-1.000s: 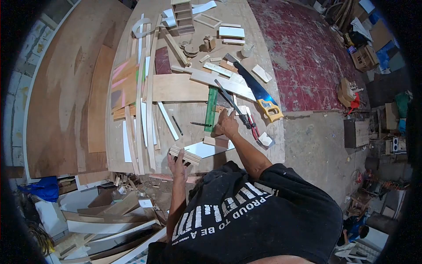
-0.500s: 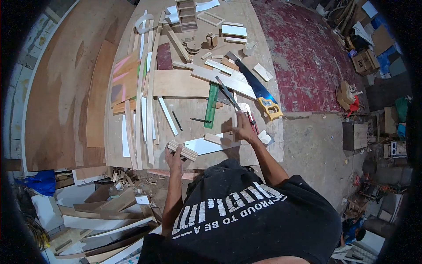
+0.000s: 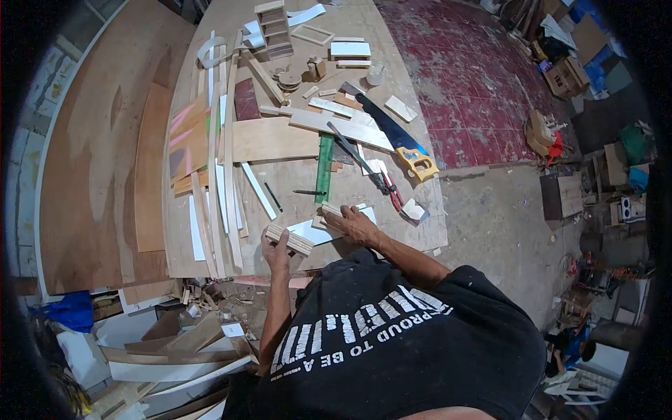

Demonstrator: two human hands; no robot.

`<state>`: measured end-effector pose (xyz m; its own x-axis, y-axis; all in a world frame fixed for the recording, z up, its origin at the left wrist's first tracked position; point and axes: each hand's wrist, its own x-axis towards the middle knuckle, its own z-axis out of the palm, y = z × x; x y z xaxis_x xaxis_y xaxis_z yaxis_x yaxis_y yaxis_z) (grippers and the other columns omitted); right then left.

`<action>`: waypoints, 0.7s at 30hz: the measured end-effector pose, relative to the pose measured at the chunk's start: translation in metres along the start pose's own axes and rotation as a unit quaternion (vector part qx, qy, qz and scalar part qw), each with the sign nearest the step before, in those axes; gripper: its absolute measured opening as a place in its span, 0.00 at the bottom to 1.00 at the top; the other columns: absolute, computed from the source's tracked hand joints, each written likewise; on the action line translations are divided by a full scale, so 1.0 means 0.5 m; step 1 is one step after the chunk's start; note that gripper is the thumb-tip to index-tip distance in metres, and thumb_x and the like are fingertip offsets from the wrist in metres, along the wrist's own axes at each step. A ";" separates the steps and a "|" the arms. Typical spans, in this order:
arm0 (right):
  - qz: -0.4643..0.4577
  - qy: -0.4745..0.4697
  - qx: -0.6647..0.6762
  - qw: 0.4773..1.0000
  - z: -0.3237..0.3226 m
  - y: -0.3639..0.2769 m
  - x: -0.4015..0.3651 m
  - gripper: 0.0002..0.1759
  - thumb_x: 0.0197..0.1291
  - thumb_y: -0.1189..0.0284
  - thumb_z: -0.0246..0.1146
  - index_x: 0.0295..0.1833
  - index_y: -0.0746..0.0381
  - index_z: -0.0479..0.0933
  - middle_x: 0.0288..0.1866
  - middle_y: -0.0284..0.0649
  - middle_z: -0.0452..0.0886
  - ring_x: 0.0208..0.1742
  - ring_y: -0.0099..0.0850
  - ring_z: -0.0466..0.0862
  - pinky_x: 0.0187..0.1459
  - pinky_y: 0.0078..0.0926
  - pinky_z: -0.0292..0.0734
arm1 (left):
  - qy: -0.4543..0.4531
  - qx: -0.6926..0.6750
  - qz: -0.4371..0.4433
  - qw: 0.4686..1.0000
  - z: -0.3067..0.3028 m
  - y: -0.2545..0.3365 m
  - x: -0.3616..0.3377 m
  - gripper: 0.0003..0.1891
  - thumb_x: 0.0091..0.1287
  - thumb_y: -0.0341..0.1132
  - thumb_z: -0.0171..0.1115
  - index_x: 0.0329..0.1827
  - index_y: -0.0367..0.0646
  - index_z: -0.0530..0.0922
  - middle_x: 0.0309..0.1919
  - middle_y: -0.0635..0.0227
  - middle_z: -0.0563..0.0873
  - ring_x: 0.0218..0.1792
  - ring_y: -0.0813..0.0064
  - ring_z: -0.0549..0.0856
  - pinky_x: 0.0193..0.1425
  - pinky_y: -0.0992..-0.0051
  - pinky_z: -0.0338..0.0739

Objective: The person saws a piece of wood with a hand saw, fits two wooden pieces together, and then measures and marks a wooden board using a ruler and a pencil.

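Note:
My left hand (image 3: pixel 277 253) is closed around a small block of ridged, layered wood (image 3: pixel 291 241) near the table's front edge. To its right, my right hand (image 3: pixel 353 227) grips a small wooden piece (image 3: pixel 329 209), whose far end shows past the fingers. Beneath both hands lies a white strip of board (image 3: pixel 308 229), with part of another wooden strip partly hidden under the right hand. Just beyond are a green ruler (image 3: pixel 324 168) and a dark pencil (image 3: pixel 308 192).
A handsaw with a yellow handle (image 3: pixel 418 166) lies at the right, near red-handled pliers (image 3: pixel 393 192) and a dark file (image 3: pixel 353 150). Long wooden strips (image 3: pixel 229 154) run along the left. A small wooden shelf (image 3: pixel 274 31) stands at the back.
My right hand has moved left and nearer, from beside the red-handled pliers to the white board, with the small wooden piece. My left hand still holds its block; the view has shifted slightly.

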<state>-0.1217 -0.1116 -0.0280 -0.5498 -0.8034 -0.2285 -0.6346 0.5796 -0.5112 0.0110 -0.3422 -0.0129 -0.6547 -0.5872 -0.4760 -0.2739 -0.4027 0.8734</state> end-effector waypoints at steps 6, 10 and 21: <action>-0.017 0.074 -0.020 0.997 -0.004 0.026 0.020 0.49 0.55 0.61 0.73 0.82 0.46 0.58 0.72 0.58 0.67 0.68 0.58 0.73 0.65 0.62 0.71 | 0.050 0.006 0.003 0.999 -0.015 0.013 -0.049 0.33 0.68 0.29 0.72 0.74 0.39 0.66 0.51 0.62 0.84 0.50 0.72 0.83 0.51 0.73 0.81; 0.193 0.193 -0.020 0.962 -0.029 0.171 0.006 0.41 0.55 0.61 0.72 0.74 0.56 0.68 0.74 0.62 0.67 0.69 0.61 0.73 0.67 0.53 0.69 | 0.076 0.097 0.048 0.991 -0.044 -0.019 -0.033 0.33 0.66 0.31 0.74 0.72 0.40 0.69 0.51 0.61 0.85 0.51 0.72 0.83 0.56 0.72 0.79; 0.315 0.236 -0.152 0.907 -0.144 0.382 -0.118 0.24 0.54 0.71 0.66 0.59 0.60 0.77 0.59 0.45 0.75 0.66 0.45 0.75 0.65 0.63 0.64 | -0.029 0.518 0.114 0.847 0.038 0.062 0.092 0.38 0.57 0.43 0.77 0.72 0.50 0.73 0.57 0.44 0.84 0.58 0.46 0.85 0.63 0.55 0.78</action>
<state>-0.2495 0.0565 -0.0527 -0.9809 -0.1935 0.0199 -0.1944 0.9718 -0.1337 -0.0411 -0.3687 -0.0057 -0.7997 -0.5187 -0.3025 -0.5864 0.5665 0.5789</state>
